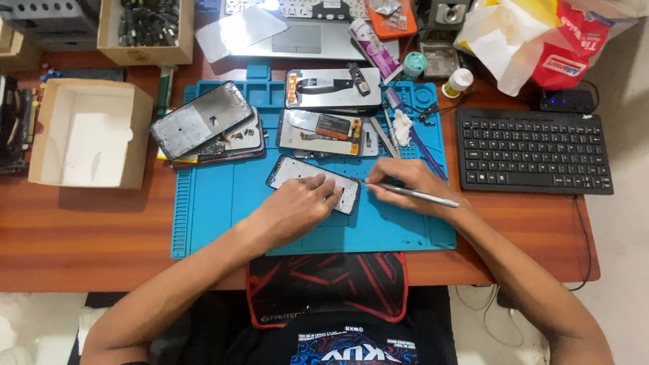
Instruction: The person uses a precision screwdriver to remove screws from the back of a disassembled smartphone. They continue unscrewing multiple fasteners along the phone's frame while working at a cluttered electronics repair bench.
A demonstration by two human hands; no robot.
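An opened phone frame lies tilted on the blue work mat. My left hand rests flat on its lower half and presses it down. My right hand grips a thin metal tool like a pen. The tool's tip touches the phone frame's right edge. Part of the frame is hidden under my left fingers.
Several other stripped phones and screens lie on the mat's far half. An open cardboard box stands left, a black keyboard right. A laptop, a glue tube and plastic bags crowd the back.
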